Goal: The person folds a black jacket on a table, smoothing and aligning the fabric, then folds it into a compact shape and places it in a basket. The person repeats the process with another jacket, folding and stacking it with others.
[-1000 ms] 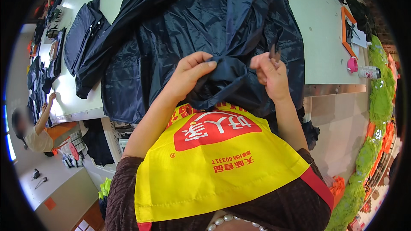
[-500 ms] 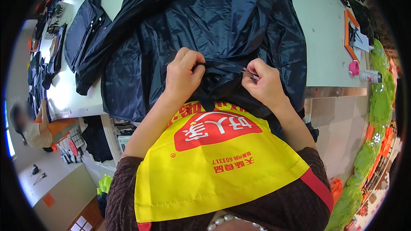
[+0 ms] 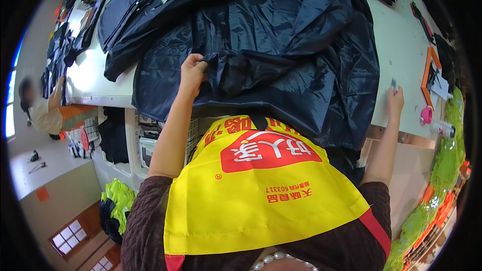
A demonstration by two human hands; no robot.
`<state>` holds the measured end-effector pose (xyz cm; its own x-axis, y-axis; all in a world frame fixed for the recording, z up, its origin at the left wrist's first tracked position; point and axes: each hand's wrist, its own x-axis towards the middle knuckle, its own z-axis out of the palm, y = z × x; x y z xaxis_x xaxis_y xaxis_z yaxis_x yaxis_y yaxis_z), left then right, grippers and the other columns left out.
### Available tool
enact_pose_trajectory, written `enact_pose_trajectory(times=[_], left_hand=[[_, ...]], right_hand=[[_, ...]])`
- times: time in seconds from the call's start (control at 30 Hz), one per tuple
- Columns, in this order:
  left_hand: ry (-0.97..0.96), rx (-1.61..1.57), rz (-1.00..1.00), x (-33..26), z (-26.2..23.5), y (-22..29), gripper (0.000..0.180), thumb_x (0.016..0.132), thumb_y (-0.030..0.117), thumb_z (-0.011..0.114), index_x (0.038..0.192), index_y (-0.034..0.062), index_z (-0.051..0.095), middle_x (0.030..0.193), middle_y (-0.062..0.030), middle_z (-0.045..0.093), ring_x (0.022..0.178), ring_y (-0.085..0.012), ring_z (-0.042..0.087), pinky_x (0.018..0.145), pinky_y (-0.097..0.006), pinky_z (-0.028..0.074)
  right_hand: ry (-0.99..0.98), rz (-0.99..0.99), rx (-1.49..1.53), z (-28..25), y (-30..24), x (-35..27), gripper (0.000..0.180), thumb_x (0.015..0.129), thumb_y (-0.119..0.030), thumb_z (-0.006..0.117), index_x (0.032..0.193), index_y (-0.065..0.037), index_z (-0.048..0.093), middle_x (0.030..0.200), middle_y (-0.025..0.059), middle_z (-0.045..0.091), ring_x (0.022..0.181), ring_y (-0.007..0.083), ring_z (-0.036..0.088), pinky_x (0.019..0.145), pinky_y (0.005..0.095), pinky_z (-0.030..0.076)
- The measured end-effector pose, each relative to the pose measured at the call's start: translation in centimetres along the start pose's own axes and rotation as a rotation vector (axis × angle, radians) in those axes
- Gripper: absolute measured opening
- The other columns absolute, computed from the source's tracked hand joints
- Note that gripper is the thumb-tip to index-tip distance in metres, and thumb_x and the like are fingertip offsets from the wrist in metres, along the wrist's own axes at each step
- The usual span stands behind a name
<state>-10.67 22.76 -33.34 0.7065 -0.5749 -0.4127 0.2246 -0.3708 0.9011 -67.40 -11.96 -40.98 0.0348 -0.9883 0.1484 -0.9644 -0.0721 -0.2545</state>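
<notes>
A large dark, shiny garment [image 3: 261,20], like a thin jacket, lies spread over the white table, its near edge hanging toward my yellow apron [image 3: 271,206]. My left hand [image 3: 192,74] is closed on a gathered fold of it, left of centre. Off to the right, beyond the cloth's edge, my right hand [image 3: 395,101] is closed over the table. Small metal snips [image 3: 393,85] stick out from its fingers; most of the tool is hidden in the hand.
Folded dark garments [image 3: 128,7] lie at the left. An orange frame [image 3: 430,73], a pink object [image 3: 426,115] and a bottle [image 3: 443,129] are at the right table edge [image 3: 401,138], beside bright green cloth [image 3: 444,155]. Another person [image 3: 42,105] works at the far left.
My right hand has left the cloth and swung right with the snips. My left hand still grips the garment, and the fabric fold between the hands has dropped. The view has shifted slightly.
</notes>
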Motion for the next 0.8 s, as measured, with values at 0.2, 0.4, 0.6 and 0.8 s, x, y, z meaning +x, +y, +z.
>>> enact_pose_trajectory(times=[0.2, 0.4, 0.6, 0.8], left_hand=[[-0.087, 0.088, -0.039, -1.2, -1.8, 0.7, 0.016, 0.081, 0.002, 0.056, 0.096, 0.0087, 0.057, 0.072, 0.0023, 0.052, 0.063, -0.0075, 0.052, 0.056, -0.021, 0.045], [-0.045, 0.357, 0.442, -0.4, -1.3, 6.3, 0.034, 0.079, 0.009, 0.062, 0.112, 0.0012, 0.059, 0.110, -0.0110, 0.059, 0.106, -0.0205, 0.055, 0.091, -0.029, 0.042], [-0.137, 0.644, 0.728, -1.1, 6.5, 11.8, 0.067, 0.066, 0.031, 0.078, 0.120, 0.0009, 0.052, 0.115, -0.0203, 0.057, 0.110, -0.0299, 0.055, 0.091, -0.036, 0.045], [-0.687, 1.454, 0.700, -3.2, 4.2, 0.6, 0.047, 0.072, 0.021, 0.069, 0.114, 0.0077, 0.053, 0.095, -0.0131, 0.062, 0.091, -0.0326, 0.062, 0.077, -0.039, 0.051]], right_hand=[[-0.098, 0.047, 0.390, -1.2, -9.6, -1.4, 0.075, 0.080, -0.046, 0.062, 0.133, 0.003, 0.040, 0.131, 0.0221, 0.046, 0.124, 0.0310, 0.042, 0.102, 0.0357, 0.033], [-0.614, 0.056, 1.177, 0.5, -26.8, -6.6, 0.071, 0.071, -0.023, 0.071, 0.129, 0.006, 0.043, 0.126, 0.0210, 0.050, 0.116, 0.0297, 0.049, 0.099, 0.0363, 0.038], [-0.948, -0.818, 0.920, -2.2, -39.1, -23.9, 0.070, 0.074, -0.029, 0.065, 0.130, 0.007, 0.040, 0.130, 0.0282, 0.045, 0.118, 0.0359, 0.050, 0.101, 0.0356, 0.038], [-1.448, -1.609, 0.656, -11.1, -43.2, -27.2, 0.041, 0.084, -0.026, 0.059, 0.117, -0.001, 0.055, 0.106, 0.0235, 0.061, 0.099, 0.0347, 0.060, 0.085, 0.0387, 0.047]])
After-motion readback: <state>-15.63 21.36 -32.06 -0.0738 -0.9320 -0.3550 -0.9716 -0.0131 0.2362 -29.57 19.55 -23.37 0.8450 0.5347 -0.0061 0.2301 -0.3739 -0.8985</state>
